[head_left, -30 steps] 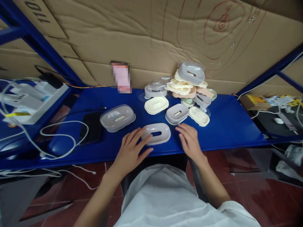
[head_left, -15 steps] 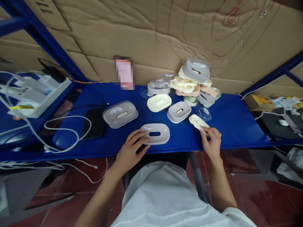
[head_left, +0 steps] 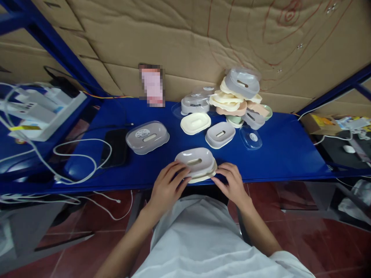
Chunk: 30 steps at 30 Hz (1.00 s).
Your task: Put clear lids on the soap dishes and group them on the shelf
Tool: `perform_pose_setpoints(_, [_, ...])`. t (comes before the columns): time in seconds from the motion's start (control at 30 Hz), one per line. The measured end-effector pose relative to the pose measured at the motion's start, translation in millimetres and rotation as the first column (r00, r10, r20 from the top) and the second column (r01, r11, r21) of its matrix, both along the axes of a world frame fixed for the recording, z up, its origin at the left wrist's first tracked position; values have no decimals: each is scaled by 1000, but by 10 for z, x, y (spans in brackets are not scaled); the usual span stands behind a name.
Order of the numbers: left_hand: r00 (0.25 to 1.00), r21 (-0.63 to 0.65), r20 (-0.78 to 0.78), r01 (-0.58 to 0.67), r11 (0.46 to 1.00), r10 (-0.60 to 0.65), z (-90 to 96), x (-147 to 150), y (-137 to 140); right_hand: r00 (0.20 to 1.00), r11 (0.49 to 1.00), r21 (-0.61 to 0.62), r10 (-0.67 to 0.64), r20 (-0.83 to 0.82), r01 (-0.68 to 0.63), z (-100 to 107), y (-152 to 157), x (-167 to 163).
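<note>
Through the head camera I am watching two bare hands working at the near edge of a blue table (head_left: 275, 162). The left hand (head_left: 168, 183) is pinching the left end of a gray dish (head_left: 204, 157), its fingers reaching over the rim and its thumb bending in at the near side. The right hand (head_left: 233, 183) is pinching the right end of a cream tray (head_left: 203, 178), fingers above and thumb toward the near edge. The gray dish is sitting over the cream tray, slightly out of line with it, so cream is showing along the near and right sides. I am seeing both pieces between the hands, but I cannot tell whether they are touching the tabletop.

Just beyond them, a second gray dish (head_left: 227, 131) is resting on its own cream base, and a loose cream tray (head_left: 195, 122) is lying to its left. A clear lid (head_left: 249, 137) with a round sticker is lying to its right. Farther left, a lidded gray dish (head_left: 155, 131) is sitting near a black phone (head_left: 114, 148), with a white cable (head_left: 65, 147) looping beside it. At the back, a mixed pile of dishes (head_left: 230, 110) is leaning unevenly near the cardboard wall (head_left: 174, 46).
</note>
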<state>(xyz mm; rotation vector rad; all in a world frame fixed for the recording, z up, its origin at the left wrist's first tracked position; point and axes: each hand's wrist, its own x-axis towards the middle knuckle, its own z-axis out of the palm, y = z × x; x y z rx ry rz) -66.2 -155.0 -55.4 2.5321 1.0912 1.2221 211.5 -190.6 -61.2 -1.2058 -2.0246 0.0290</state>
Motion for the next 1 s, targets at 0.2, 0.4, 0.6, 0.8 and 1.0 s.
perform_pose_setpoints(0.2, [981,-35,-189,43,998,-49,3,216,-103,977,991,-125,64,202,-39,40,26,54])
perform_pose_setpoints(0.4, [991,-133,-126,27,991,-44,-78,102,-72,969,984,-132,-84,231,117,80,109,352])
perform_pose_setpoints(0.6, [999,-338,31,46,940,-38,0,-104,7,710,702,-123,-673,208,701,28,365,1053])
perform_pose_setpoints(0.8, [990,-441,44,137,887,-131,55,-180,42,670,647,-183,-731,130,741,-22,206,1186])
perform_pose_setpoints(1.0, [988,-465,48,150,872,-145,55,-192,45,688,675,-138,-702,184,725,-7,197,1043])
